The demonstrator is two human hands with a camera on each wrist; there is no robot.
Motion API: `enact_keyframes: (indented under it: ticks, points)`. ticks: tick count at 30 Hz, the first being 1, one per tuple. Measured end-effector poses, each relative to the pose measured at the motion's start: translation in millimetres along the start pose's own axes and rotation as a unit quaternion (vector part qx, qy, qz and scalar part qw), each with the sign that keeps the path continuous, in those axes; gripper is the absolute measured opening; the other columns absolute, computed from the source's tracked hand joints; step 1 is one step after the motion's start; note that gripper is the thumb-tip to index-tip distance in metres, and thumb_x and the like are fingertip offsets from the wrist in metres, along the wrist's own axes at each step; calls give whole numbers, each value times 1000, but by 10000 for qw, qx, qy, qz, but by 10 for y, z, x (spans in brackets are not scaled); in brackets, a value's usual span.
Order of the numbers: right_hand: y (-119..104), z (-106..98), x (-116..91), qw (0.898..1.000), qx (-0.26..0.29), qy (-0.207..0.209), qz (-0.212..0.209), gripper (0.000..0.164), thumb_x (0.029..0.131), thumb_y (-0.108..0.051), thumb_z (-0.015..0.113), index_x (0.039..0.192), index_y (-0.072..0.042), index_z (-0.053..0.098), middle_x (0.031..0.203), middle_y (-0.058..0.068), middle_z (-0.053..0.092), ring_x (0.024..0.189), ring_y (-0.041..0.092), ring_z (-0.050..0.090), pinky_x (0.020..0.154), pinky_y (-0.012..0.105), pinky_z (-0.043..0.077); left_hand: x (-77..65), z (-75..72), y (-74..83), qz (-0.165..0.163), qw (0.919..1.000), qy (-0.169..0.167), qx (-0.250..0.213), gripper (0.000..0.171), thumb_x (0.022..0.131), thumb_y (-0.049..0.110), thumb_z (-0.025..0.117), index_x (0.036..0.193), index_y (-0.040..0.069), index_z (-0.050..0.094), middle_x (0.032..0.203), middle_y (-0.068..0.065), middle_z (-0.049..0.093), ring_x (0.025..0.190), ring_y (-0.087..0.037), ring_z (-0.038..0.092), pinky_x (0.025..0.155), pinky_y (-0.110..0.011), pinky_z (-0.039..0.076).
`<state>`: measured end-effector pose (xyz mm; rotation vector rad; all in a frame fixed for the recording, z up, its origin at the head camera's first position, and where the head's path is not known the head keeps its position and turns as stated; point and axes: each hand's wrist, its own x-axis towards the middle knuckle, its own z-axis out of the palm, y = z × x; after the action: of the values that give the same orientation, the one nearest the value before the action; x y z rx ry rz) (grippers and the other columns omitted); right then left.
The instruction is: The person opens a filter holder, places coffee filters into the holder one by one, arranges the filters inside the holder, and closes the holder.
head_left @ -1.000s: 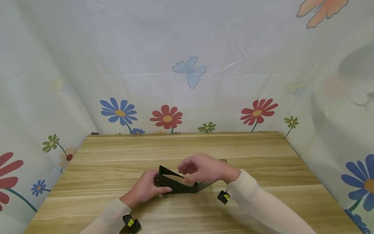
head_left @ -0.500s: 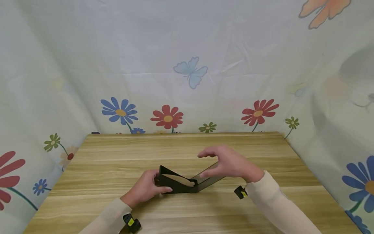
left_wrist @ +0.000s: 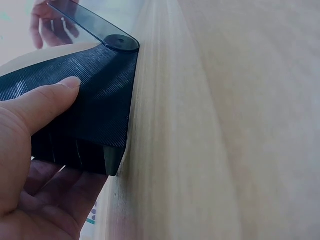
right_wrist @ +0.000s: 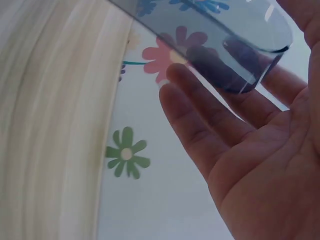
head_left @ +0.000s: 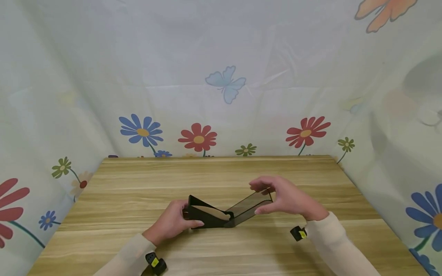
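My left hand (head_left: 176, 218) grips a black box (head_left: 210, 222) by its left end, thumb on the near side and fingers behind. Fine ribs cover the box's side (left_wrist: 95, 95) in the left wrist view. A beige curved piece (head_left: 208, 210) shows inside its top. The smoky see-through lid (head_left: 246, 209) is hinged at the right end and tilts up to the right. Around the lid's free end is my right hand (head_left: 288, 197), its thumb on the near side and its fingers beyond. In the right wrist view, relaxed fingers (right_wrist: 205, 115) show behind the lid (right_wrist: 220, 45).
The box stands on a wood-grain table (head_left: 172, 174). A white curtain (head_left: 165, 69) printed with flowers and butterflies hangs behind the table and on both sides. Each wrist wears a small black camera, one left (head_left: 156, 264) and one right (head_left: 298, 233).
My right hand has moved right from over the box's opening to the lid's free end, uncovering the lid and beige piece. The left hand and box have stayed in place.
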<state>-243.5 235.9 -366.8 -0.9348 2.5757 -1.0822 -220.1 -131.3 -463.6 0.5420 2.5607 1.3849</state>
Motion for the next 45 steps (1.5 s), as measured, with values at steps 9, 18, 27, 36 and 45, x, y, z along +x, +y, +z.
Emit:
enact_keyframes:
  ticks: [9, 18, 27, 36, 45]
  points:
    - [274, 77, -123, 9895, 1411, 293, 123, 68, 81, -17, 89, 139, -10, 54, 129, 13, 68, 119, 32, 67, 101, 37, 53, 2, 11, 14, 52, 10000, -41, -29, 35, 83, 32, 87, 113, 19, 72, 107, 6, 77, 85, -7, 65, 75, -23, 53]
    - [429, 207, -150, 9816, 1821, 551, -135, 39, 84, -12, 85, 118, -6, 67, 117, 22, 72, 106, 34, 71, 91, 29, 57, 8, 10, 21, 79, 10000, -43, 32, 37, 83, 35, 87, 113, 20, 72, 107, 7, 77, 86, -6, 65, 76, -23, 53]
    - [403, 246, -100, 9820, 1725, 758, -133, 37, 82, -13, 87, 114, -8, 70, 112, 12, 75, 100, 23, 73, 88, 31, 58, 25, 10, 3, 149, 9998, -86, -73, 39, 83, 37, 86, 115, 21, 72, 108, 8, 77, 89, -6, 67, 78, -23, 53]
    - [209, 338, 37, 9822, 1589, 1000, -113, 38, 80, -18, 90, 113, -15, 72, 111, 4, 75, 98, 16, 71, 92, 27, 55, 28, 2, -20, 128, 9999, -90, -65, 40, 82, 39, 86, 114, 20, 72, 108, 8, 77, 88, -6, 66, 77, -23, 53]
    - [19, 486, 200, 9802, 1621, 1119, -211, 37, 81, -21, 89, 113, -16, 73, 110, 8, 75, 93, 17, 70, 88, 26, 56, 30, 1, -19, 134, 9998, -47, -106, 39, 82, 37, 87, 113, 19, 72, 105, 7, 77, 83, -6, 66, 74, -24, 53]
